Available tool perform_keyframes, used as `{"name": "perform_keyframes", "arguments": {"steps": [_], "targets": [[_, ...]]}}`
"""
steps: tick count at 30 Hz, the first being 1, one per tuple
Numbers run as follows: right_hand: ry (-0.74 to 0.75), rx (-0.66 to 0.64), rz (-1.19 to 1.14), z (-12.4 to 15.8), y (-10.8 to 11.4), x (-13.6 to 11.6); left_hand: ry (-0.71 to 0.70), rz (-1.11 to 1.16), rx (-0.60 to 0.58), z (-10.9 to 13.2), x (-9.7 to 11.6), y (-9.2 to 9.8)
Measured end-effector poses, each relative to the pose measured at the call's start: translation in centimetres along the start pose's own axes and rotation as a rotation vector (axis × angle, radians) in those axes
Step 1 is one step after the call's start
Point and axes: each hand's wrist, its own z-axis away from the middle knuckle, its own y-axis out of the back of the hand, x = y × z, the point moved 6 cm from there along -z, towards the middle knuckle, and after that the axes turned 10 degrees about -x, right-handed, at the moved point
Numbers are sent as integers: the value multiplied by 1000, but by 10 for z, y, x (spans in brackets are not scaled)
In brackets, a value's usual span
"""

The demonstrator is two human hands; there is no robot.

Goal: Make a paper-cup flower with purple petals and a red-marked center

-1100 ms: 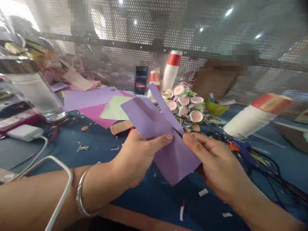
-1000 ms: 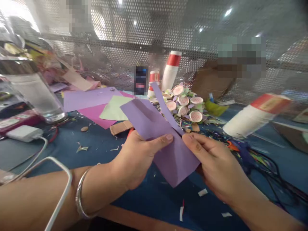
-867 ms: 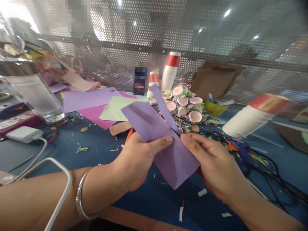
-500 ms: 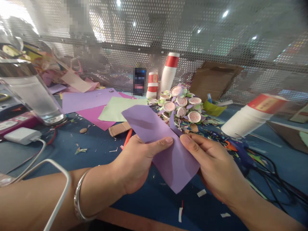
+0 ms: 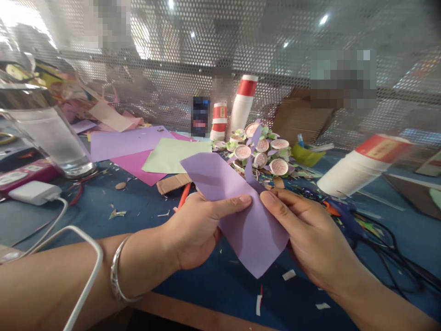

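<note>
Both hands hold one sheet of lilac paper (image 5: 241,220) above the blue table (image 5: 144,202). My left hand (image 5: 200,225) pinches its left part, thumb on top. My right hand (image 5: 306,234) pinches the right part, thumb tip close to the left thumb. A narrow strip of the same paper (image 5: 253,151) stands up from between the thumbs. Behind it lies a cluster of round paper flowers (image 5: 262,151).
Purple, pink and pale green sheets (image 5: 138,151) lie at back left. A glass of water (image 5: 51,138) and a white charger with cable (image 5: 34,193) are at left. Glue bottles (image 5: 244,101) stand at the mesh wall; another (image 5: 365,163) lies at right near black cables (image 5: 386,239).
The tall strip that stood up from the sheet has dropped and shortened, then risen a little. Both hands stayed in the same pinch, shifted slightly lower and to the right.
</note>
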Motion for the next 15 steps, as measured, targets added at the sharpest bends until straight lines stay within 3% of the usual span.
{"name": "perform_keyframes", "arguments": {"steps": [15], "targets": [[16,41,70,1,2,0,-17,-17,15,-1,-2,3]]}}
